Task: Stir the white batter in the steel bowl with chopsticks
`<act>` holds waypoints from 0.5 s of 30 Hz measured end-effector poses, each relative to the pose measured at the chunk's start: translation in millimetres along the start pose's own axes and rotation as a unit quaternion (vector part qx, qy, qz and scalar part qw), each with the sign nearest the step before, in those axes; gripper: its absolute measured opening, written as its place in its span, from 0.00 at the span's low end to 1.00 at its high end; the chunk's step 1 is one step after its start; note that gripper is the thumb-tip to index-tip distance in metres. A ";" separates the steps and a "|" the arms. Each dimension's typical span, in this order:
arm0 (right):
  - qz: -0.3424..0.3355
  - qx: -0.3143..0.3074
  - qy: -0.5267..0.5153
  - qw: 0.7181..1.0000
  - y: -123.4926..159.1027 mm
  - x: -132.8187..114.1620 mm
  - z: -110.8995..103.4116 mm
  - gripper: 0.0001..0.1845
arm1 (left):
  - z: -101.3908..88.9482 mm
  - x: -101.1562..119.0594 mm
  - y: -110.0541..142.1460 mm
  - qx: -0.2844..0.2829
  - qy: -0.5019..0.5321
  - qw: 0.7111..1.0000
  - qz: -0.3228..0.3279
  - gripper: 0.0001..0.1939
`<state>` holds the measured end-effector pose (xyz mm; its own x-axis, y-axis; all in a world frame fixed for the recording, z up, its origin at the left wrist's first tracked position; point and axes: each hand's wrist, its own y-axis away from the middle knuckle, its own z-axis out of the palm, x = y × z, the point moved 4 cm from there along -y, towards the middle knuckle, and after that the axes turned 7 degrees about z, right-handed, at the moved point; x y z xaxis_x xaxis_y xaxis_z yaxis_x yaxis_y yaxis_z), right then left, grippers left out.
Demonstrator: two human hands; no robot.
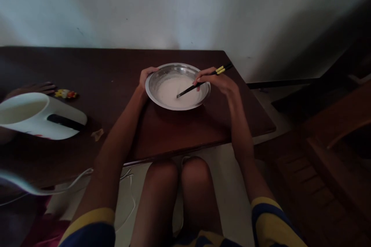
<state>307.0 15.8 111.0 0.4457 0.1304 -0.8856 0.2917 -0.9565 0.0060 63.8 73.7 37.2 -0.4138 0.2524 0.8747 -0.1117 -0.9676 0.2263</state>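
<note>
A wide metal bowl (153, 98) stands on the dark table, with a pale, creamy mixture (168, 90) spread over its bottom. My left hand (146, 75) is closed on the bowl's left rim. Black chopsticks (189, 89) with yellow bands near the top are gripped in my right hand (216, 79), over the bowl's right rim. They slant down to the left, and their tips touch the mixture near the middle of the bowl. Part of my left hand's fingers is hidden by the bowl.
To the left stands a white pitcher (65, 112) with a dark handle strip. Another person's hand (37, 88) rests beyond it, near a small yellow-and-red toy (66, 93). A brown scrap (97, 134) lies on the table (174, 135). White cables (78, 179) hang at the near edge.
</note>
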 end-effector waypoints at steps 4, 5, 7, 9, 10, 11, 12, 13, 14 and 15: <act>-0.019 0.029 0.010 0.999 -0.9 -0.9 0.3 0.11 | 2.0 2.1 1.5 -0.002 0.001 1.000 0.001 0.17; -0.017 0.057 0.012 0.998 -0.3 0.2 -4.0 0.12 | 2.1 2.1 1.6 -0.002 0.002 1.000 0.001 0.17; -0.008 0.078 0.008 0.997 1.7 1.7 -9.9 0.13 | 1.8 1.9 1.4 0.002 0.005 1.000 0.002 0.16; -0.001 0.043 -0.003 0.999 2.7 0.7 -6.7 0.13 | 1.4 0.8 0.9 0.002 0.010 1.000 -0.002 0.16; -0.001 0.019 -0.007 1.000 2.4 -0.4 -2.7 0.12 | 1.2 0.4 0.5 0.000 0.014 1.000 -0.001 0.16; -0.003 0.003 -0.008 1.000 1.6 -1.6 1.2 0.12 | 1.0 0.0 0.0 -0.003 0.015 1.000 -0.001 0.17; -0.006 0.000 -0.007 1.000 0.6 -2.4 3.6 0.11 | 0.8 -0.3 -0.6 -0.006 0.015 1.000 0.000 0.16; -0.009 0.013 -0.004 1.000 -0.3 -2.6 3.5 0.11 | 0.5 -0.5 -1.2 -0.008 0.013 1.000 0.002 0.16; -0.009 0.039 -0.001 0.999 -0.8 -2.0 0.9 0.12 | 0.1 -0.4 -1.9 -0.008 0.009 1.000 0.004 0.15; -0.005 0.068 0.000 0.998 -0.6 -0.7 -3.5 0.13 | -0.5 -0.3 -2.5 -0.004 0.005 1.000 0.007 0.14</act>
<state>309.5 17.1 113.3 0.4431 0.1405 -0.8854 0.1794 -0.9816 -0.0659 63.8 76.0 36.2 -0.4247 0.2388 0.8733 -0.1139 -0.9710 0.2101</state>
